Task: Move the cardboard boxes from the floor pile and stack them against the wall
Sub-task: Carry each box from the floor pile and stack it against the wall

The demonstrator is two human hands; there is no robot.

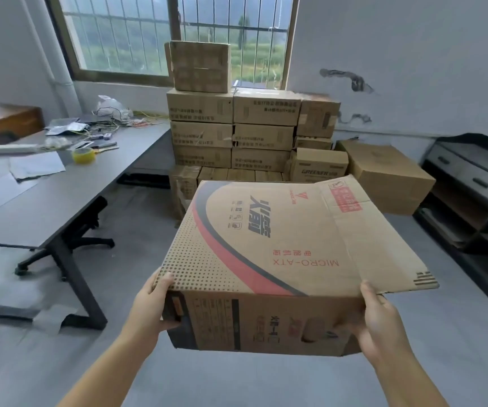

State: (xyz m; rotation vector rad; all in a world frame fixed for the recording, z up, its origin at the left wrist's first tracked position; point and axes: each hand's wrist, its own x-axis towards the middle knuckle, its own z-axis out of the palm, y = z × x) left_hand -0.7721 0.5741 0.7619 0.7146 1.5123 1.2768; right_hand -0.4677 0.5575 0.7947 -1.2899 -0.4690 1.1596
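I carry a large cardboard box (281,248) printed with a red and black swoosh and "MICRO-ATX", lifted off the floor in front of me. My left hand (152,304) grips its near left corner, thumb on the top edge. My right hand (380,321) grips its near right side, thumb up against the overhanging top flap. Ahead, a stack of cardboard boxes (237,127) stands against the wall under the window, with a single box (200,66) on top. Lower boxes of the stack are hidden behind the carried one.
A grey desk (69,189) with papers, cables and a yellow tape roll (83,155) runs along the left, with an office chair base beneath. A tilted large box (389,174) lies right of the stack. A dark shelf unit (471,201) lines the right wall. Grey floor lies between.
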